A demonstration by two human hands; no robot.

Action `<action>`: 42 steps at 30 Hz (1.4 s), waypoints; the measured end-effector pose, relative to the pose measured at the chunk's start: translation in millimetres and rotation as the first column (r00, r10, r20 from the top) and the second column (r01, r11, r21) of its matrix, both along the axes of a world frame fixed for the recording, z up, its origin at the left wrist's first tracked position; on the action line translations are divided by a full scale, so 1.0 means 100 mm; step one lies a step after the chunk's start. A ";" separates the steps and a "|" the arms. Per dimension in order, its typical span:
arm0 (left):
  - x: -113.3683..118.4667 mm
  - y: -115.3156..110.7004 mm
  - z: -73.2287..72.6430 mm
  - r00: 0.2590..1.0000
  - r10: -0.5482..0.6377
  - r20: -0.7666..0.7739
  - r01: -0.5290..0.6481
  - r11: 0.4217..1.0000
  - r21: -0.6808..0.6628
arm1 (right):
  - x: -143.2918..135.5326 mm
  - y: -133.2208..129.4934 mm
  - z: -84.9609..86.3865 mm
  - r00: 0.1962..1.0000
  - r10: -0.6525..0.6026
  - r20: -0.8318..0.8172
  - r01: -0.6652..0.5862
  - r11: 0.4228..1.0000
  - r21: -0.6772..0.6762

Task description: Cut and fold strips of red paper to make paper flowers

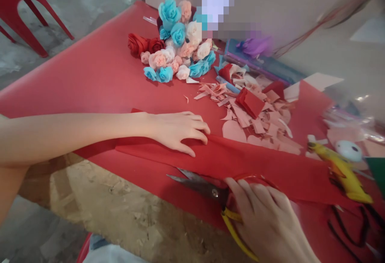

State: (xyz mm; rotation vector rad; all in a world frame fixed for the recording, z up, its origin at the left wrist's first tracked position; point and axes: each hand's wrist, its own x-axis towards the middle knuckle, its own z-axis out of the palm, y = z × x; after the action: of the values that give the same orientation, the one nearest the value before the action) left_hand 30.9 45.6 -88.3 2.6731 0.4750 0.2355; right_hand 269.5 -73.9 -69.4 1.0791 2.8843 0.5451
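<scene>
Closest to me, my right hand [267, 219] is curled around the handles of the scissors [210, 190], whose slightly parted blades point left, by the near edge of the red sheet [228, 158]. That sheet's long axis runs left to right across the table [99, 86], slanting toward me rightward. Open room stretches beyond my left forearm; paper scraps [242, 114] and a yellow glue gun [343, 170] crowd the right. My left hand [177, 130] rests palm down on the sheet, fingers spread.
</scene>
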 end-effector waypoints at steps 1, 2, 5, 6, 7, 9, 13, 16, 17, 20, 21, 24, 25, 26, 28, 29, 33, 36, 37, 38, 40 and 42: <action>0.00 0.00 0.00 1.000 0.000 0.000 0.000 1.000 0.000 | 0.02 -0.01 0.01 1.000 -0.001 -0.004 0.001 1.000 0.003; 0.00 0.00 0.00 1.000 0.000 -0.001 0.000 1.000 0.000 | 0.04 -0.01 0.02 1.000 -0.005 -0.004 0.005 1.000 0.008; 0.00 0.00 -0.01 1.000 -0.002 0.006 0.002 1.000 0.008 | 0.08 -0.02 0.02 1.000 -0.023 0.011 0.023 1.000 0.005; 0.00 0.00 -0.01 1.000 -0.005 0.011 0.005 1.000 0.011 | 0.08 -0.02 0.02 0.999 -0.031 0.016 0.031 1.000 0.000; 0.00 0.00 -0.01 1.000 -0.007 0.015 0.007 1.000 0.014 | 0.07 -0.01 0.01 0.999 -0.036 0.023 0.036 0.999 -0.007; -0.01 0.00 -0.02 1.000 -0.007 0.021 0.006 1.000 0.019 | 0.03 0.01 -0.01 0.999 -0.034 0.042 0.035 0.999 -0.020; -0.01 0.00 -0.03 1.000 -0.002 0.029 0.001 1.000 0.018 | -0.13 0.06 -0.05 0.999 -0.007 0.044 0.007 1.000 0.000; -0.01 0.00 -0.04 0.999 -0.003 0.044 0.003 1.000 0.015 | -0.24 0.11 -0.04 0.999 0.018 0.050 -0.018 1.000 -0.008; -0.02 0.01 -0.04 0.999 -0.006 0.051 0.006 1.000 0.017 | -0.27 0.13 -0.03 0.998 0.027 0.052 -0.027 1.000 -0.013; -0.02 0.01 -0.05 0.998 -0.013 0.061 0.011 1.000 0.025 | -0.31 0.19 -0.03 0.997 0.055 0.047 -0.055 0.998 -0.005; -0.02 0.01 -0.05 0.998 -0.012 0.058 0.011 1.000 0.027 | -0.31 0.20 -0.03 0.996 0.073 0.046 -0.073 0.997 -0.001; -0.01 0.01 -0.04 0.999 -0.017 0.047 0.016 1.000 0.025 | -0.28 0.20 -0.03 0.989 0.148 0.029 -0.149 0.989 0.013; -0.01 0.01 -0.04 0.999 -0.021 0.047 0.020 1.000 0.024 | -0.27 0.19 -0.03 0.986 0.165 0.021 -0.165 0.986 0.019; -0.01 0.01 -0.04 0.999 -0.024 0.048 0.022 0.999 0.023 | -0.26 0.18 -0.03 0.986 0.168 0.019 -0.168 0.985 0.025; 0.00 0.01 -0.03 0.998 -0.024 0.051 0.023 1.000 0.020 | -0.26 0.14 -0.03 0.991 0.132 0.033 -0.133 0.991 0.026; 0.00 0.01 -0.03 0.999 -0.022 0.049 0.022 1.000 0.020 | -0.27 0.12 -0.03 0.994 0.099 0.048 -0.100 0.995 0.017; 0.00 0.00 -0.01 0.999 -0.018 0.031 0.017 1.000 0.022 | -0.31 0.08 -0.02 0.997 0.006 0.071 -0.005 1.000 -0.015; 0.00 0.00 -0.01 1.000 -0.015 0.013 0.015 1.000 0.026 | -0.34 0.09 -0.01 0.998 0.003 0.060 -0.003 1.000 -0.006; 0.00 0.00 -0.02 1.000 -0.015 0.011 0.014 1.000 0.027 | -0.35 0.10 -0.01 0.998 0.008 0.064 -0.007 1.000 -0.010; 0.00 0.01 -0.02 1.000 -0.016 0.016 0.015 0.999 0.028 | -0.37 0.11 0.00 0.998 0.012 0.068 -0.011 1.000 -0.014; 0.00 0.02 -0.03 0.999 -0.020 0.039 0.019 0.999 0.031 | -0.42 0.13 0.00 0.998 0.024 0.064 -0.023 1.000 -0.019; -0.01 0.02 -0.05 0.998 -0.025 0.063 0.023 0.999 0.034 | -0.48 0.15 -0.01 0.998 0.036 0.049 -0.035 0.999 -0.015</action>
State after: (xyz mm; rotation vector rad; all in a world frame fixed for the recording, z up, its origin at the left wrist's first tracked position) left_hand 29.9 47.6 -93.1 2.6928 0.4230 0.3224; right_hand 221.5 -58.8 -70.1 1.0003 2.8656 0.5431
